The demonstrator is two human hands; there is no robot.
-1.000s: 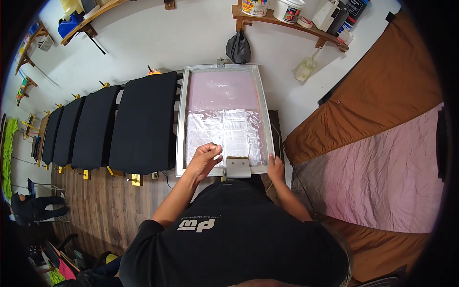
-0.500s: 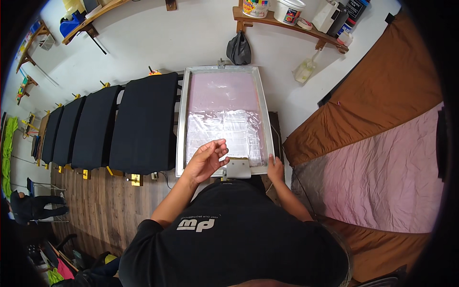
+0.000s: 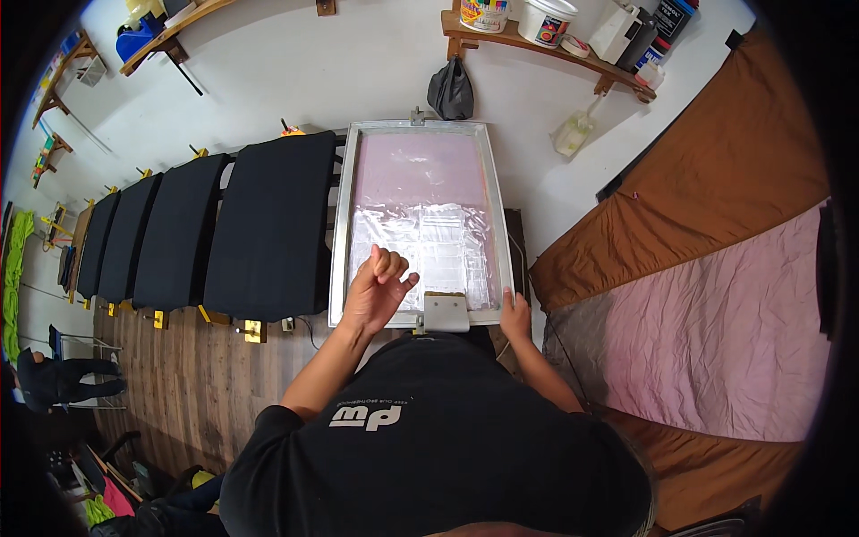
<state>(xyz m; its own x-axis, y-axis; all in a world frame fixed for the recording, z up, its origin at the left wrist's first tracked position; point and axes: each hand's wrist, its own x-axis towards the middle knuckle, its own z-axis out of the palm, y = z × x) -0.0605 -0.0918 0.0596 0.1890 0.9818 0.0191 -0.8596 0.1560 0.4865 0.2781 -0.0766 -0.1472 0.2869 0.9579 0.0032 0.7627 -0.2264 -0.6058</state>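
Observation:
In front of me lies a screen-printing frame with a metal rim and a pinkish mesh. Shiny clear tape or film covers the mesh's nearer half. My left hand hovers over the frame's near left part, fingers loosely curled, thumb apart, nothing seen in it. The frame's near right corner is held by my right hand, thumb on top and the other fingers mostly hidden. Between the hands, a grey plate with a brown far edge sits at the frame's near rim.
Left of the frame stands a row of boards covered in black cloth, with yellow brackets below. Shelves with tubs and bottles line the wall; a black bag hangs there. Brown and pink fabric hangs at right. Another person is far left.
My left hand has moved slightly left, away from the grey plate, and its fingers have curled more. The right hand keeps its hold on the frame.

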